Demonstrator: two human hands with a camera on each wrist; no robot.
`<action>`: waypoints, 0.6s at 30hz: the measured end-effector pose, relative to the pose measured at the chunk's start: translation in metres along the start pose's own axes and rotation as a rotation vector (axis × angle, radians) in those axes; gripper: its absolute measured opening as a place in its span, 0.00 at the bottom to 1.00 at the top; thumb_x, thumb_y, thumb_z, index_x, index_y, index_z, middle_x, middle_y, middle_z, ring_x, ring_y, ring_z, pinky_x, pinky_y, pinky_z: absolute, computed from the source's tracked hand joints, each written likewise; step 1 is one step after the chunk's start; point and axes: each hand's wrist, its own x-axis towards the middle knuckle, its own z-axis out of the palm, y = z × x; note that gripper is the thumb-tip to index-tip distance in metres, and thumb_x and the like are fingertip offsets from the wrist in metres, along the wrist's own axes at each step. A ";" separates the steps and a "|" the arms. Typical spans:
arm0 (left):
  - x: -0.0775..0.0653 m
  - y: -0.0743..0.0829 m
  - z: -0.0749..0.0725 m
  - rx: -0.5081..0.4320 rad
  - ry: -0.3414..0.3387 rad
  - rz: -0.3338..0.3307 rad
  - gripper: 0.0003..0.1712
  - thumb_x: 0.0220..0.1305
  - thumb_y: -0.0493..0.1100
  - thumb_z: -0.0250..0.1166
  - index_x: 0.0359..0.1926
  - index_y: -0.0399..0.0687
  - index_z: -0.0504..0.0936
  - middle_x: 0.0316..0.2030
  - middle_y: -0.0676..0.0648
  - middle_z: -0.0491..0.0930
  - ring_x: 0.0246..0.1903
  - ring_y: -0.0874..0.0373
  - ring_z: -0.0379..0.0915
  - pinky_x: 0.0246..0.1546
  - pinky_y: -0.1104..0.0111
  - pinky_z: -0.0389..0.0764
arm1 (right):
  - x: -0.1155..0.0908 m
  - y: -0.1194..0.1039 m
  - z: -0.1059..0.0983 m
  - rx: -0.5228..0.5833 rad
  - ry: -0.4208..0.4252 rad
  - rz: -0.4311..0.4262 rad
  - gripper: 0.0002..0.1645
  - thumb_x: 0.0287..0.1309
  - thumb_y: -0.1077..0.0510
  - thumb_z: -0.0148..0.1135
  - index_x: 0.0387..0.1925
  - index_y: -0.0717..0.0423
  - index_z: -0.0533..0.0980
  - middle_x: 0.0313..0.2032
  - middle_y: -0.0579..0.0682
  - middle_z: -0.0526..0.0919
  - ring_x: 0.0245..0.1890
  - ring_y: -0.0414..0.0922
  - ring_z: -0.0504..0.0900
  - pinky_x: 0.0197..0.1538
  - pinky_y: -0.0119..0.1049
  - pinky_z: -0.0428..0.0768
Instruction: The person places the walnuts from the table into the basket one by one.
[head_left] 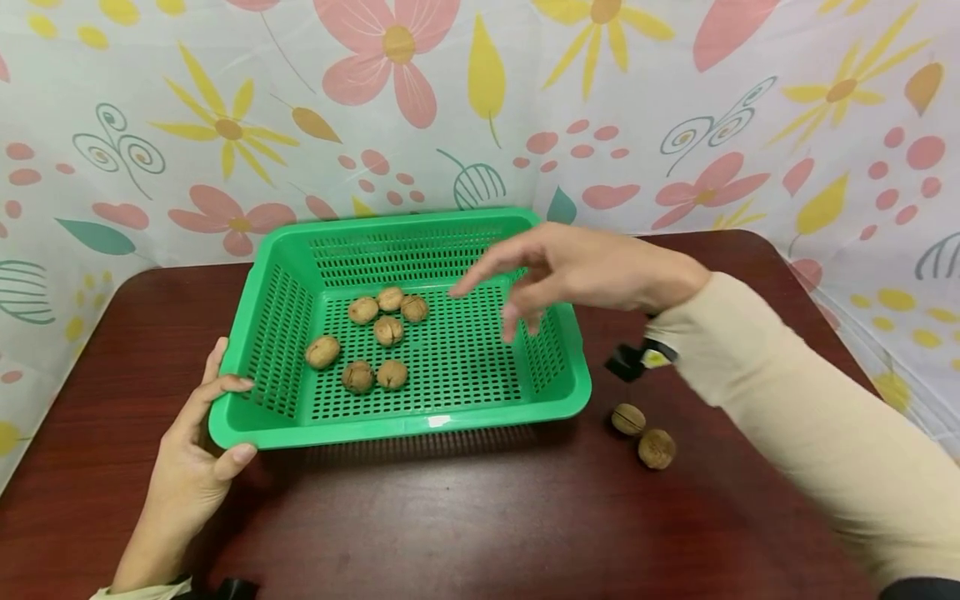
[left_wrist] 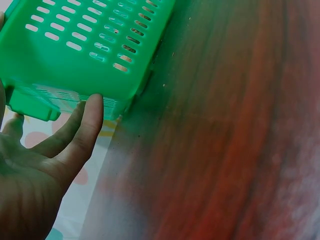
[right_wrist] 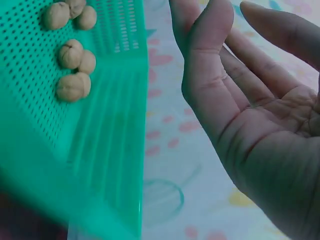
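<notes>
A green plastic basket (head_left: pixel 420 427) with slotted walls stands on the table, and several walnuts (head_left: pixel 388 331) lie in its left half. My left hand (head_left: pixel 187 462) grips the basket's front left corner, one finger over the rim and the thumb at the front. The left wrist view shows this hand (left_wrist: pixel 45 170) against the basket's outer wall (left_wrist: pixel 55 55). Above the right part of the basket hovers my right hand (head_left: pixel 581 271), fingers loosely bent and holding nothing. In the right wrist view its palm (right_wrist: pixel 250 125) has nothing in it.
Two walnuts (head_left: pixel 656 449) lie on the dark red-brown table (head_left: pixel 480 525), right of the basket. Behind the table hangs a white cloth (head_left: pixel 600 175) with flower patterns, close to the basket's back rim.
</notes>
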 end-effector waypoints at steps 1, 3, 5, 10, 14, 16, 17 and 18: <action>0.000 0.000 0.000 -0.004 -0.001 0.000 0.33 0.57 0.31 0.76 0.62 0.29 0.74 0.84 0.40 0.46 0.79 0.58 0.55 0.60 0.82 0.75 | -0.012 0.002 0.000 -0.005 0.013 0.010 0.25 0.71 0.66 0.60 0.68 0.53 0.77 0.51 0.57 0.87 0.42 0.60 0.88 0.46 0.53 0.87; 0.000 0.001 0.000 -0.005 -0.002 0.000 0.33 0.57 0.31 0.76 0.62 0.29 0.74 0.84 0.40 0.46 0.78 0.58 0.56 0.60 0.82 0.76 | -0.034 0.009 0.001 -0.023 0.039 0.022 0.24 0.73 0.64 0.60 0.67 0.51 0.77 0.43 0.60 0.89 0.41 0.60 0.87 0.45 0.51 0.87; 0.000 0.001 0.000 -0.003 -0.002 -0.002 0.33 0.57 0.31 0.76 0.62 0.29 0.73 0.84 0.40 0.46 0.78 0.58 0.57 0.60 0.82 0.76 | -0.053 0.017 0.003 -0.037 0.065 0.022 0.23 0.73 0.63 0.60 0.67 0.51 0.77 0.38 0.62 0.89 0.39 0.59 0.87 0.44 0.49 0.87; -0.001 0.003 0.000 0.026 0.012 -0.034 0.33 0.57 0.32 0.77 0.62 0.29 0.74 0.84 0.41 0.45 0.77 0.60 0.57 0.58 0.83 0.76 | -0.092 0.037 0.009 -0.023 0.118 -0.035 0.23 0.74 0.66 0.58 0.66 0.54 0.77 0.38 0.63 0.88 0.38 0.54 0.87 0.41 0.44 0.87; -0.001 0.003 0.000 0.032 0.014 -0.038 0.33 0.57 0.33 0.77 0.62 0.29 0.74 0.84 0.42 0.46 0.78 0.60 0.57 0.58 0.83 0.76 | -0.113 0.053 0.011 0.014 0.136 -0.050 0.22 0.73 0.69 0.57 0.65 0.58 0.77 0.43 0.59 0.88 0.39 0.52 0.87 0.40 0.42 0.86; -0.001 0.003 0.000 0.020 0.007 -0.029 0.33 0.57 0.32 0.77 0.62 0.29 0.74 0.84 0.42 0.45 0.77 0.60 0.57 0.58 0.83 0.76 | -0.122 0.064 0.011 0.037 0.121 -0.075 0.23 0.72 0.71 0.55 0.65 0.61 0.76 0.50 0.58 0.88 0.39 0.53 0.88 0.40 0.42 0.86; -0.001 0.002 0.000 0.015 0.006 -0.026 0.33 0.57 0.32 0.77 0.62 0.29 0.74 0.84 0.42 0.45 0.77 0.60 0.58 0.58 0.82 0.76 | -0.125 0.069 0.010 0.054 0.107 -0.094 0.23 0.72 0.72 0.54 0.65 0.63 0.76 0.53 0.58 0.86 0.40 0.53 0.87 0.39 0.42 0.86; -0.001 0.002 0.000 0.010 0.005 -0.024 0.33 0.57 0.32 0.77 0.62 0.30 0.74 0.84 0.42 0.46 0.77 0.60 0.58 0.58 0.82 0.76 | -0.128 0.075 0.009 0.075 0.095 -0.097 0.23 0.72 0.74 0.54 0.65 0.63 0.76 0.56 0.56 0.86 0.40 0.52 0.87 0.40 0.42 0.86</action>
